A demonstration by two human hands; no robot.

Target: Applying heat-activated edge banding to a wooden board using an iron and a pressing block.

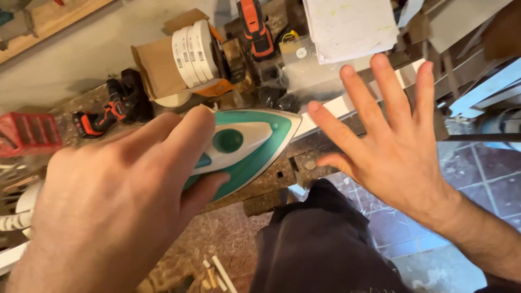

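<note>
On a cluttered workshop counter (81, 59), the left hand (114, 206) grips a green-and-white iron (244, 144) at mid-frame over a white strip (331, 108), while the right hand (391, 146) hovers open at right; best keep those spread fingers off the hot sole.

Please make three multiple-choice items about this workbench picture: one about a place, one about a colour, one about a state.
1. Where are the white tape rolls?
A. behind the iron
B. on the floor
C. in the right hand

2. What colour is the iron?
A. red and black
B. green and white
C. yellow

3. How is the right hand?
A. closed in a fist
B. gripping a drill
C. open, fingers spread

Answers: 1 A, they stand past the iron's tip; 2 B, its shell shows both; 3 C, it holds nothing, while the left hand grips the iron.
</note>
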